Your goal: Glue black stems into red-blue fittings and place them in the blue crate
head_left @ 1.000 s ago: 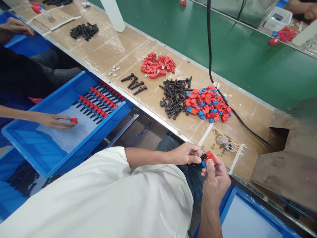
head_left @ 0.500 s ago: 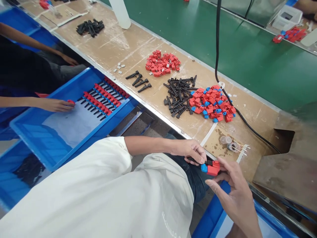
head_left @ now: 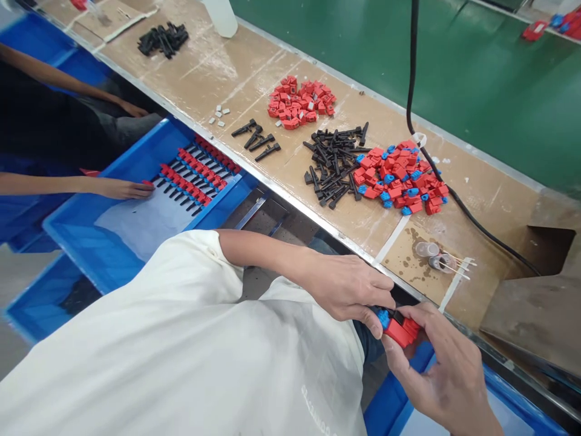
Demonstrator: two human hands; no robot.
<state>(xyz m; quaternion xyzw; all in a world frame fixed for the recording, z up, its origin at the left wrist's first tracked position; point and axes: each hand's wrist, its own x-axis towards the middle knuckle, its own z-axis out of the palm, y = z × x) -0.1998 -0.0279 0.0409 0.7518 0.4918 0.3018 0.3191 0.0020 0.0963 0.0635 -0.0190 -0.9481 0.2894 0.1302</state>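
A small red block [head_left: 403, 332] with a blue cap [head_left: 384, 317] at one end is held low in front of the body, just off the near edge of the counter [head_left: 218, 72], where both hands can bear on it. The left hand [head_left: 351, 289] is closed over the blue end in a pinching grip; the right hand [head_left: 442, 369] is clenched around the red body from below, its thumb laid along the top. Stock is laid out on the counter in separate heaps within reach: plain red blocks [head_left: 300, 102], black pins [head_left: 333, 166] and red-and-blue blocks [head_left: 402, 178], the last two touching. Finished pieces [head_left: 193, 175] are ranked in rows inside a blue tray [head_left: 82, 242], where a co-worker's hand [head_left: 122, 189] rests at the end of a row. A black cable [head_left: 415, 91] crosses the green belt [head_left: 476, 79]. Faint lettering on the white shirt [head_left: 181, 357] cannot be read.
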